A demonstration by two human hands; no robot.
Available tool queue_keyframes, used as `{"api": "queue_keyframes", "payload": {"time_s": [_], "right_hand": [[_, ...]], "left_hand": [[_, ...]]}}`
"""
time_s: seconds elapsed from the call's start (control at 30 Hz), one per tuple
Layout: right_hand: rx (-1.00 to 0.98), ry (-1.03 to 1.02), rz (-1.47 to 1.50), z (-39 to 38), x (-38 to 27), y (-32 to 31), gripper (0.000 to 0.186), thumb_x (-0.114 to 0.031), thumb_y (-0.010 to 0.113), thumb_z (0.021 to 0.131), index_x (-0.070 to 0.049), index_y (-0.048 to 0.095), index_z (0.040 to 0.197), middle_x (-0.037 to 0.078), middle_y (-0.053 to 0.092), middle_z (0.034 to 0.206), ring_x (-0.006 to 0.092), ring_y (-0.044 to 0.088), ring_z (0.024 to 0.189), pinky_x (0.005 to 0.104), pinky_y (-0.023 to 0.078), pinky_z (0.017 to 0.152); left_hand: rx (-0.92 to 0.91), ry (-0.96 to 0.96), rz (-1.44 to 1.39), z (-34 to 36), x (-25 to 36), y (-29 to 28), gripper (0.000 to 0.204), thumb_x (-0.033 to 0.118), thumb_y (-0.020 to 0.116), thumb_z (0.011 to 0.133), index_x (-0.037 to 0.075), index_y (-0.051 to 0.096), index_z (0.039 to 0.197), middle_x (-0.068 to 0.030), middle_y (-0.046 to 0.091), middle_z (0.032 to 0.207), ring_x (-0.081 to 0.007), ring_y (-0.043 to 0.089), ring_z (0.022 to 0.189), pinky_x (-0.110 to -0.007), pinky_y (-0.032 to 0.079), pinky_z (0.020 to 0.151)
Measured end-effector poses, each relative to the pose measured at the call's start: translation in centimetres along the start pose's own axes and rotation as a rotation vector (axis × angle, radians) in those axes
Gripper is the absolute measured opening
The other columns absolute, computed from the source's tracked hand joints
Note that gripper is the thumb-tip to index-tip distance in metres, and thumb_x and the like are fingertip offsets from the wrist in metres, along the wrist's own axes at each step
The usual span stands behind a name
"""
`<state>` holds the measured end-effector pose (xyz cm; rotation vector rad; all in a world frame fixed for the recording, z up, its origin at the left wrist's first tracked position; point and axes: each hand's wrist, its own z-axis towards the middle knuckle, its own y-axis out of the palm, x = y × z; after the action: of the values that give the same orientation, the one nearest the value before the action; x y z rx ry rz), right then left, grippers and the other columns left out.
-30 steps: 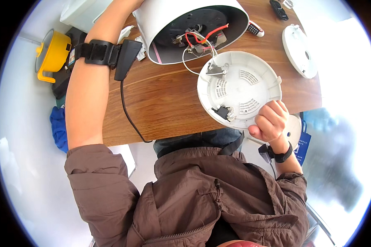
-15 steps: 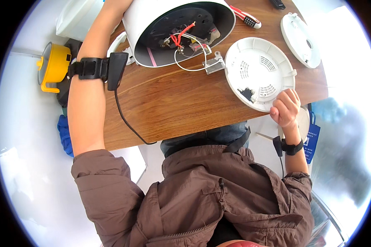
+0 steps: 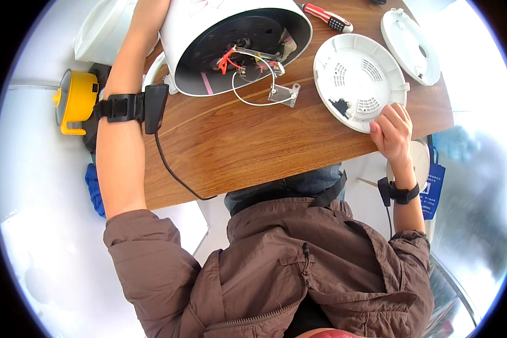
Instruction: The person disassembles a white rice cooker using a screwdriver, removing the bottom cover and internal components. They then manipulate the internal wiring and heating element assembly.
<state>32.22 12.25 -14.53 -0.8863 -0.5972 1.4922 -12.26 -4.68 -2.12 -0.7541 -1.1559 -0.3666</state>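
Observation:
My left hand (image 3: 157,9) reaches to the top edge beside a white cylindrical appliance housing (image 3: 180,31); its fingers are out of sight. The housing lies on its side, showing a dark base with red and white wires (image 3: 228,59). A small metal bracket (image 3: 283,96) hangs on the wires, resting on the table in front of the opening. My right hand (image 3: 391,128) is closed on the near rim of a white round vented plastic cover (image 3: 356,73), which has a black part near its left edge.
A wooden table (image 3: 253,135) holds a second white disc (image 3: 410,45) at right and a red-and-black handled tool (image 3: 327,17) behind the cover. A white bin (image 3: 98,34) and yellow pot (image 3: 76,101) stand at left. A blue bag (image 3: 434,191) is below the table's right side.
The cover in my right hand has moved right and away from me, leaving the bracket outside it on the table. The housing and my left hand appear farther left.

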Motion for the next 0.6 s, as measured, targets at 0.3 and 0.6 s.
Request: {"api": "queue_keyframes", "payload": {"time_s": [0.3, 0.6], "right_hand": [[0.049, 0.074, -0.066, -0.6, -0.4, 0.3, 0.019, -0.013, 0.073, 0.083, -0.007, 0.062, 0.069, 0.007, 0.055, 0.074, 0.0258, 0.054, 0.072, 0.0380, 0.043, 0.068], [0.058, 0.086, -0.053, -0.4, -0.6, 0.5, 0.016, -0.017, 0.074, 0.084, -0.007, 0.065, 0.075, 0.006, 0.058, 0.079, 0.0254, 0.057, 0.077, 0.0376, 0.043, 0.071]], "left_hand": [[-0.019, 0.032, -0.067, -0.8, -0.4, 0.1, 0.051, 0.044, 0.052, 0.106, -0.003, 0.072, 0.102, -0.0094, 0.071, 0.087, -0.0161, 0.064, 0.078, -0.031, 0.051, 0.074], [0.100, 0.127, 0.068, -0.6, -1.2, -0.8, 0.054, 0.046, 0.052, 0.106, -0.006, 0.070, 0.103, -0.0114, 0.070, 0.091, -0.0183, 0.063, 0.082, -0.034, 0.050, 0.077]]}}
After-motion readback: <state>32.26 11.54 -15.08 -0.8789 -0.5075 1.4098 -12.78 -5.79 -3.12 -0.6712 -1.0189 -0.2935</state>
